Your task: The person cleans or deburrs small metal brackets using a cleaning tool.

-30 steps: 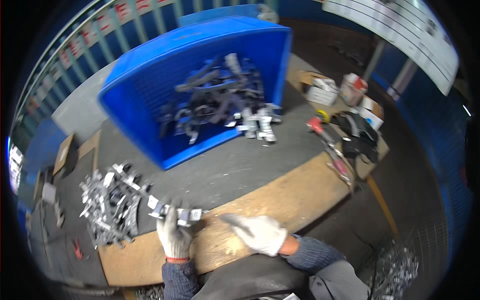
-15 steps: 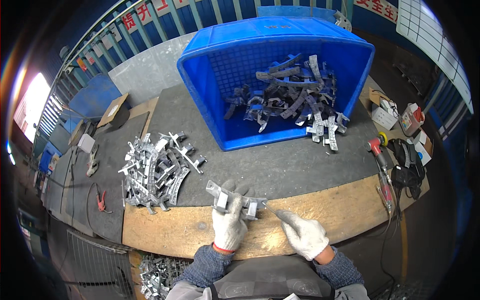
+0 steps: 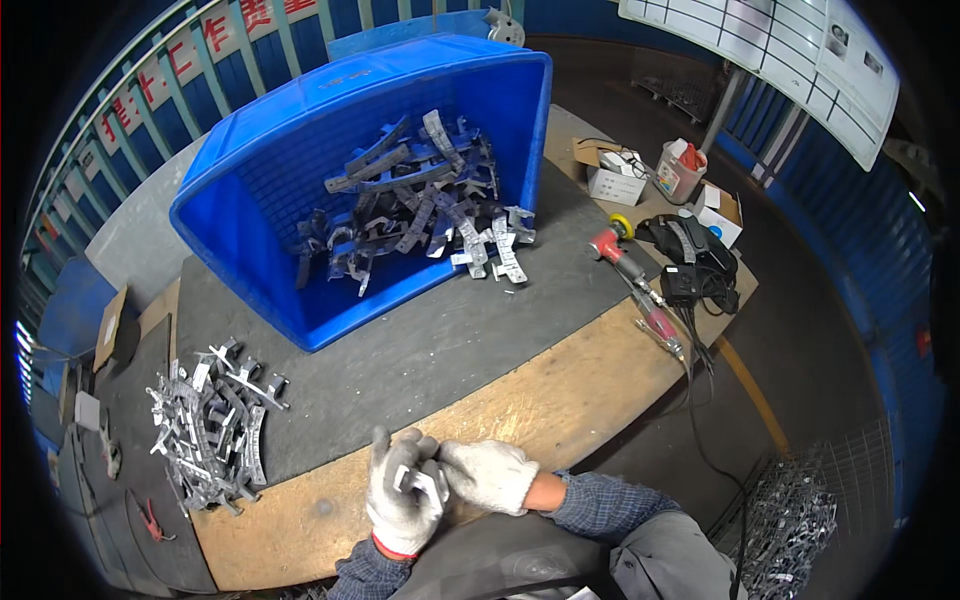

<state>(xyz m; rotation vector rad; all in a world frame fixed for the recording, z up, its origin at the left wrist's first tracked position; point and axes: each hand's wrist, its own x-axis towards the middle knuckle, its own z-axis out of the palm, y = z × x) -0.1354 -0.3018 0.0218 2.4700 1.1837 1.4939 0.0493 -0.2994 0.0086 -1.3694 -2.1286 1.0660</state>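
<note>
My left hand, in a white knit glove with greyed fingers, is closed around a silver metal bracket just over the front edge of the table. Most of the bracket is hidden by the gloves. Pressed up against it from the right is my right hand, gloved too, with its fingers curled; what they hold is hidden. A heap of similar brackets lies to the left on the dark mat. More brackets spill toward the mouth of a blue plastic bin tipped on its side.
A red-and-grey air grinder with a yellow disc lies at the right beside a black bag. Behind stand small boxes and a plastic tub. Red-handled pliers rest at far left. A wire basket of parts stands lower right.
The view has swung to the right. My hands have come together close to my body, the bracket is turned and mostly covered, and the thin tool tip at my right hand no longer shows.
</note>
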